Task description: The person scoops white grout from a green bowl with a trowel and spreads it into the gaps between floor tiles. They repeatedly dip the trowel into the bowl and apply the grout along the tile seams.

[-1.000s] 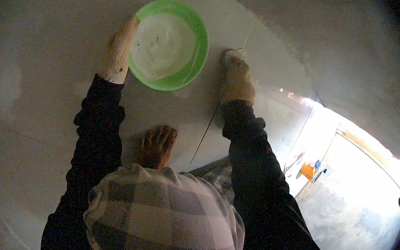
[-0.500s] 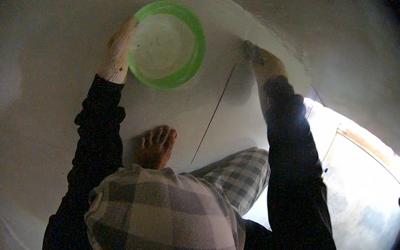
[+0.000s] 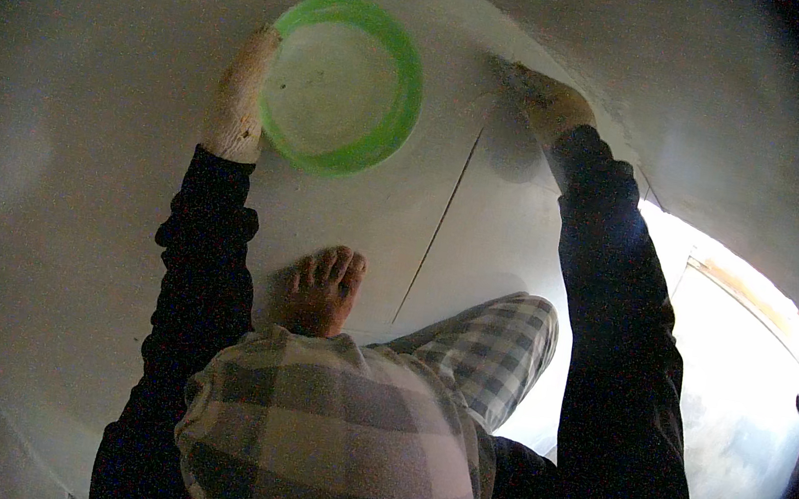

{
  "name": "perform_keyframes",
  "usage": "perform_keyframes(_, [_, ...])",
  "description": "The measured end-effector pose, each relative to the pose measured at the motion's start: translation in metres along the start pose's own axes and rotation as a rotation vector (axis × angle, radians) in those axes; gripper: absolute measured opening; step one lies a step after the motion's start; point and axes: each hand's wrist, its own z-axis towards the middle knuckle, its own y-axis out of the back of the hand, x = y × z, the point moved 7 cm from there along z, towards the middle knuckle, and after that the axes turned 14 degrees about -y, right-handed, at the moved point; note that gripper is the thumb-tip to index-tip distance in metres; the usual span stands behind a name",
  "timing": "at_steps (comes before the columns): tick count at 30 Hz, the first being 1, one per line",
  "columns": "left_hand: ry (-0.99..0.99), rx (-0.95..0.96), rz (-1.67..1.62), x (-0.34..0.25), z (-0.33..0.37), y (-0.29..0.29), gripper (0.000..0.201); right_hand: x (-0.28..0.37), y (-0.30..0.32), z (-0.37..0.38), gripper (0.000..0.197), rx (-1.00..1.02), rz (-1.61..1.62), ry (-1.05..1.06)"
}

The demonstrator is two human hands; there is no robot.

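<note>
A round basin [image 3: 407,99] with a bright green rim stands on the floor ahead of me, slightly left of centre. Its inside looks pale, with a small dark speck; whether liquid fills it I cannot tell. My left hand [image 3: 242,87] is at the basin's left side, its fingers closed on the rim and partly hidden. To the right of the basin and apart from it, my right hand [image 3: 545,102] reaches down to the floor close to the wall. Its fingers are bent round something dark grey, too dim to name.
The pale floor [image 3: 88,239] carries a thin dark seam [image 3: 438,224] right of the basin. A curved-looking wall [image 3: 682,95] rises at the far right. My bare foot [image 3: 321,290] and checked trouser leg [image 3: 497,348] are close. Bright light falls through an opening [image 3: 732,334] at the right.
My right hand has slid a little away from me and to the right along the wall's base. The basin and left hand appear nearly the same, with a slight shift of the view.
</note>
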Motion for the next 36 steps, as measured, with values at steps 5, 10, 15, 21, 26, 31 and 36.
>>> perform_keyframes(5, [0.629, -0.089, -0.169, 0.044, -0.002, -0.005, 0.042, 0.030, -0.031, -0.063, 0.038, 0.016, -0.444, 0.259])
perform_keyframes(10, [-0.090, 0.103, 0.167, 0.005, 0.008, 0.008, 0.041, 0.007, -0.024, -0.082, 0.041, 0.329, -0.099, 0.024])
perform_keyframes(15, [0.346, 0.035, -0.073, 0.029, -0.015, -0.009, 0.047, -0.011, 0.037, -0.035, 0.040, 0.035, 0.165, 0.032])
perform_keyframes(21, [0.554, -0.180, -0.305, 0.003, -0.008, -0.024, 0.049, -0.036, -0.002, -0.043, 0.038, 0.162, 0.086, -0.072])
perform_keyframes(26, [0.651, -0.104, -0.298, -0.007, 0.000, -0.027, 0.050, -0.015, -0.016, -0.072, 0.038, 0.173, 0.052, 0.019])
perform_keyframes(31, [0.424, 0.060, -0.202, 0.003, 0.011, -0.021, 0.046, 0.010, -0.006, -0.058, 0.041, 0.001, -0.377, 0.062])
perform_keyframes(36, [0.022, 0.099, -0.049, 0.000, 0.000, -0.024, 0.050, -0.007, -0.057, -0.110, 0.041, 0.341, -0.251, 0.236])
